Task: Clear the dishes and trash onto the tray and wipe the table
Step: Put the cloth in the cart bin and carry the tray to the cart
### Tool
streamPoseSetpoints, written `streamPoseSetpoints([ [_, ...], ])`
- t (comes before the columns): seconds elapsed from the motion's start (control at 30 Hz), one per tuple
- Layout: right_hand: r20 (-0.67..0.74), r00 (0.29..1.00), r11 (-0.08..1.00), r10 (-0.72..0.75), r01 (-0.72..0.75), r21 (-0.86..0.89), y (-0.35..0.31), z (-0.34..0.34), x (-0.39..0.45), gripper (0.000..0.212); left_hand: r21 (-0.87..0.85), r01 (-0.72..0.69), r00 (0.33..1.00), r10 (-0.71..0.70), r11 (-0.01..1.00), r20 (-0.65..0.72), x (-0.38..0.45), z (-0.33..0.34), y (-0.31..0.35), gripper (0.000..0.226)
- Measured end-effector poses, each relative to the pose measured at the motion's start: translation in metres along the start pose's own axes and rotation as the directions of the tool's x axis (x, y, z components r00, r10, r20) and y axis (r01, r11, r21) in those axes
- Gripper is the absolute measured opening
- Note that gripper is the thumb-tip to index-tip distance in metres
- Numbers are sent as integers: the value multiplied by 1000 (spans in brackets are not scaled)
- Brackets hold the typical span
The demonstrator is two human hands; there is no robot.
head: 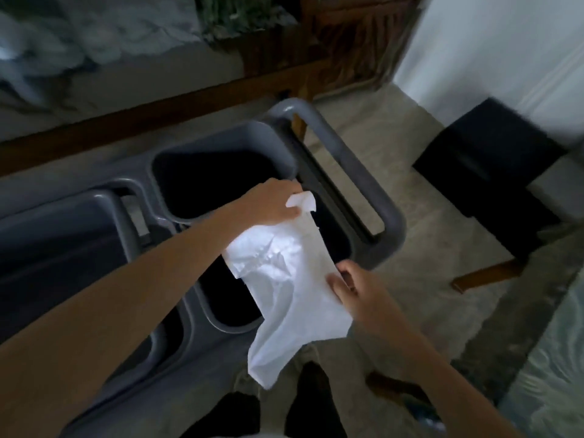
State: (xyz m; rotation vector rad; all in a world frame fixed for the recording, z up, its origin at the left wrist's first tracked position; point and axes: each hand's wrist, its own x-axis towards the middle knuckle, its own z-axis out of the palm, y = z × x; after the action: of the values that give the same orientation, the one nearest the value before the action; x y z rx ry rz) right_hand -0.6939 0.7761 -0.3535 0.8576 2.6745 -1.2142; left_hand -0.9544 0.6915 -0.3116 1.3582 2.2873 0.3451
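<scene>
White cloth (284, 295), crumpled and limp, hangs stretched between a person's two hands above a grey plastic cart (341, 159). Left hand (271, 203) pinches the cloth's upper corner, fingers curled round a small fold that sticks up past the knuckles. Right hand (357, 289) grips the cloth's right edge lower down, thumb on top and fingers tucked behind. The cloth's loose bottom end droops toward the floor, near the person's dark shoes (309, 403).

Under the cloth lies the cart's deep, dark bin opening (221, 181); a second, shallower grey compartment (63, 241) sits to the left. A thick looped grey handle (379, 203) runs along the cart's right side. Grey concrete floor (395, 143) spreads beyond it, with a black-seated wooden-legged stool (493, 172) to the right and a white wall (493, 52) behind. The picture is dim and blurred; no writing, label or brand can be read on anything.
</scene>
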Motion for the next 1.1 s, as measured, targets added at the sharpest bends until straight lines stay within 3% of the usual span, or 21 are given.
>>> streamPoseSetpoints([
  [0.07, 15, 999, 994, -32, 33, -106, 10, -2, 9, 16, -1, 0, 996, 0, 1000, -87, -10, 16, 0, 56],
  [0.13, 101, 995, 987, -18, 34, -160, 19, -6, 16, 28, -115, -34, 968, 4, 993, -251, -34, 26, 3, 50],
  [0.2, 231, 973, 992, -4, 33, -121, 24, -12, 18, 36, -166, 54, 884, -125, 985, -450, -70, 42, 9, 32],
  [0.23, 276, 961, 997, -16, 36, -68, 26, -16, 19, 35, -177, 180, 824, -247, 967, -510, -90, 47, 15, 21],
  [0.27, 310, 950, 999, -32, 36, -5, 28, -21, 21, 35, -197, 338, 777, -391, 920, -494, -110, 53, 18, 18],
  [0.3, 341, 939, 998, -51, 32, 61, 30, -25, 23, 36, -179, 511, 757, -539, 841, -370, -127, 57, 20, 24],
  [0.33, 378, 923, 994, -70, 31, 109, 30, -29, 25, 36, -60, 637, 753, -638, 768, -162, -139, 60, 23, 33],
  [0.4, 455, 885, 989, -96, 34, 143, 29, -35, 31, 34, 84, 650, 739, -654, 755, 164, -151, 67, 30, 49],
  [0.47, 515, 853, 991, -79, 12, 132, 26, -39, 39, 39, -121, 650, 744, -598, 750, 298, -149, 74, 44, 54],
  [0.6, 584, 810, 991, -48, -34, 129, 18, -44, 49, 45, -394, 659, 750, -593, 640, 292, -139, 83, 55, 31],
  [0.67, 613, 787, 982, -70, -54, 181, 17, -47, 50, 45, -586, 599, 761, -615, 546, 206, -145, 86, 55, 30],
  [0.77, 595, 797, 969, -107, -49, 240, 20, -49, 50, 57, -758, 477, 681, -733, 445, -2, -170, 93, 62, 22],
  [0.83, 583, 796, 964, -160, -1, 267, 25, -50, 47, 69, -725, 462, 621, -770, 511, -146, -189, 102, 71, 20],
  [0.9, 572, 781, 965, -252, 158, 210, 33, -50, 43, 77, -633, 503, 582, -772, 589, -255, -202, 111, 78, 22],
  [1.0, 588, 735, 902, -338, 431, -21, 42, -47, 43, 79, -301, 692, 582, -754, 656, -304, -202, 129, 84, 43],
  [1.1, 567, 754, 720, -331, 590, -365, 32, -47, 48, 82, -103, 719, 622, -703, 687, -347, -194, 136, 83, 61],
])
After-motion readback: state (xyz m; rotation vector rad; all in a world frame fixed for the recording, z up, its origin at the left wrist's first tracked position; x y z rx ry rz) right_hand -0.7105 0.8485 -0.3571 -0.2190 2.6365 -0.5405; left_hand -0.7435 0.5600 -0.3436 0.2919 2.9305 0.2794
